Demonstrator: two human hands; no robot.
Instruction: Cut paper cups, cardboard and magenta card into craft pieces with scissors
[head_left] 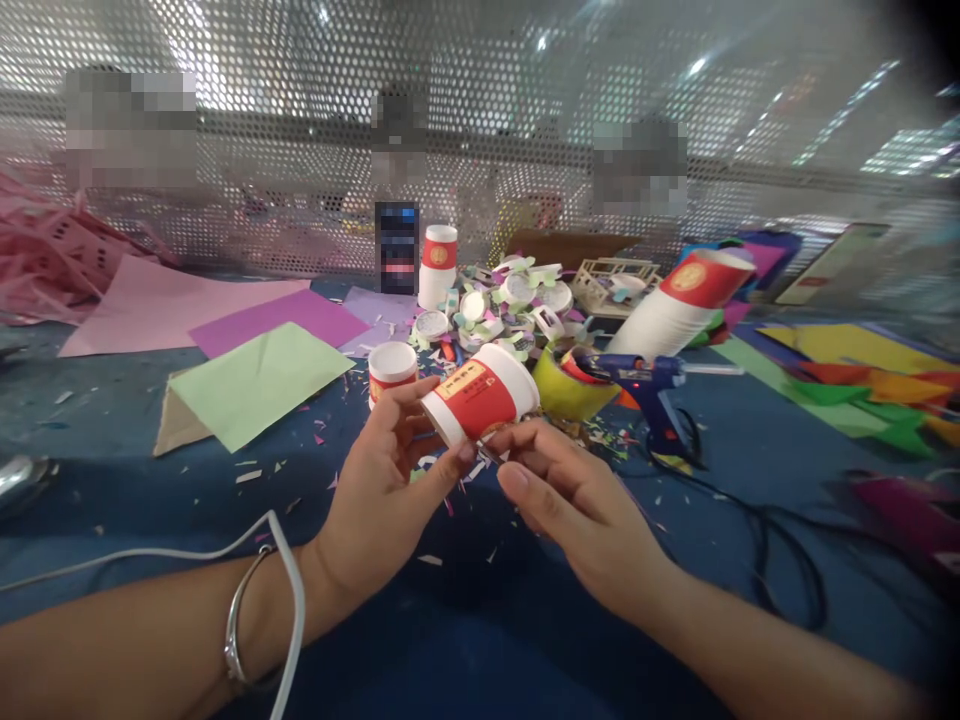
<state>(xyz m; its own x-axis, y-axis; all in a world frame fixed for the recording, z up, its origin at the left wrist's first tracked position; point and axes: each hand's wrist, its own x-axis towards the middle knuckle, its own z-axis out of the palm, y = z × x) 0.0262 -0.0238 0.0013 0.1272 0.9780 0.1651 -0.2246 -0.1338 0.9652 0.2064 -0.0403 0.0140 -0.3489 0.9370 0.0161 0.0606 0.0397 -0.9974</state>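
Observation:
A red and white paper cup [486, 395] lies tilted in the grip of my left hand [382, 475], its thumb below and fingers behind the base end. My right hand [589, 495] is just below the cup's right side, thumb and fingers curled together. A thin dark sliver shows at its fingertips, too small to name. Whether those fingertips touch the cup is unclear. Behind my left hand stands another red and white cup [392, 362]. Beyond the held cup lies a heap of cut white rings with pale green tabs [517, 290].
A blue glue gun [652, 385] leans on a yellow container [555, 385], its black cord trailing right. Stacked cups [667, 310] tilt behind it. A phone [397, 250], upright cup [439, 265], green sheet [262, 380] and perforated metal screen [300, 200] are farther back. Scraps litter the blue table.

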